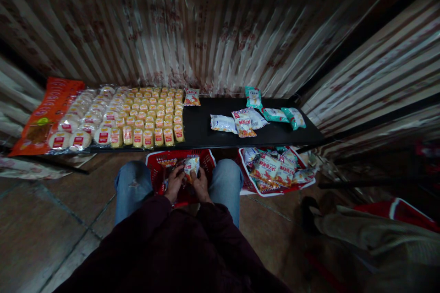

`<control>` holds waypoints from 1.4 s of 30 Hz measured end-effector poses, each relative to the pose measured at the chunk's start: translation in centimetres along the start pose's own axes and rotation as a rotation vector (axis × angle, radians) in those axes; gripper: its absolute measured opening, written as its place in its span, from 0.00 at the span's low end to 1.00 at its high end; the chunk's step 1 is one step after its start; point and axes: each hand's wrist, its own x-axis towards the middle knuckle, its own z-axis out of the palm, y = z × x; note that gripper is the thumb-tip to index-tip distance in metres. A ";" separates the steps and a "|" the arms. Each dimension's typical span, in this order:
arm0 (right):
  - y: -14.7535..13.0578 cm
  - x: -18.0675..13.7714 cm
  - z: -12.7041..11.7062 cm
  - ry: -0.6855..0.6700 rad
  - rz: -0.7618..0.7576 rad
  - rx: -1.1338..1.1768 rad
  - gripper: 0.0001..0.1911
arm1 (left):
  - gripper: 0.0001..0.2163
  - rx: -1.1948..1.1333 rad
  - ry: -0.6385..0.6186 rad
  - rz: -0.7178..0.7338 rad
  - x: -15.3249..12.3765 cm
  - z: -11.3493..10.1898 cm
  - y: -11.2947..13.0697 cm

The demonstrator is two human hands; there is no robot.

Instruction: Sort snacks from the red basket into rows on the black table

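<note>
Over the red basket (161, 154) between my knees, a small white and orange snack packet (193, 165) is held upright. My right hand (201, 185) grips its lower right side, the thumb against its front. My left hand (174, 184) has its fingers curled at the packet's left edge; the fingertips are dim. Another packet (168, 162) lies in that basket, mostly in shadow. On the black shelf (206, 139) ahead, a similar snack packet (191, 97) leans at the back, beside rows of wrapped yellow cakes (147, 138).
Round white wrapped cakes (80, 139) and an orange bag (46, 114) fill the shelf's left end. White packets (243, 123) and green packets (276, 115) lie rightward. A second red basket (266, 192) is full of packets. Another person's leg (371, 229) is at right.
</note>
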 end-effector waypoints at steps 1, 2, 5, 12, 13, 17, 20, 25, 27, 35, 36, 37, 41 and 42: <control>-0.1 -0.1 -0.1 -0.013 -0.017 0.015 0.25 | 0.14 -0.005 0.022 -0.005 0.1 0.0 0.0; -0.3 -0.1 -0.3 -0.026 -0.028 0.024 0.25 | 0.15 -0.015 0.039 -0.021 0.1 0.1 0.0; -0.4 -0.2 -0.6 -0.059 -0.005 0.049 0.27 | 0.15 -0.065 0.049 -0.106 0.1 0.1 -0.1; -1.2 -0.1 -1.1 -0.060 0.031 0.129 0.27 | 0.17 -0.178 -0.050 -0.180 -0.1 0.5 0.4; -1.6 -0.2 -1.3 -0.048 0.023 0.112 0.27 | 0.18 -0.176 -0.043 -0.173 -0.1 0.7 0.6; -3.3 -0.4 -2.2 -0.108 -0.009 0.031 0.28 | 0.25 -0.153 -0.070 -0.076 -0.3 1.5 1.5; -4.3 -0.2 -2.9 -0.097 -0.093 -0.051 0.28 | 0.24 -0.099 -0.075 -0.013 -0.5 2.2 2.0; -5.5 1.0 -3.9 -0.075 -0.147 -0.139 0.23 | 0.18 -0.011 -0.090 0.109 -0.8 3.2 3.1; -6.1 1.4 -4.0 -0.062 -0.129 -0.145 0.23 | 0.18 -0.002 -0.106 0.169 -0.8 3.6 3.8; -9.1 4.5 -2.8 0.022 -0.204 -0.214 0.24 | 0.19 0.146 -0.013 0.363 0.2 5.3 7.8; -9.5 5.1 -2.7 0.038 -0.218 -0.236 0.24 | 0.20 0.162 -0.003 0.383 0.4 5.4 8.3; -9.8 5.7 -2.5 0.053 -0.229 -0.255 0.24 | 0.20 0.175 -0.001 0.405 0.7 5.6 8.8; -11.1 8.1 -1.6 0.082 -0.245 -0.269 0.27 | 0.18 0.236 -0.016 0.502 1.9 6.6 10.3; -11.4 8.7 -1.4 0.089 -0.248 -0.265 0.27 | 0.17 0.248 -0.007 0.517 2.1 6.9 10.6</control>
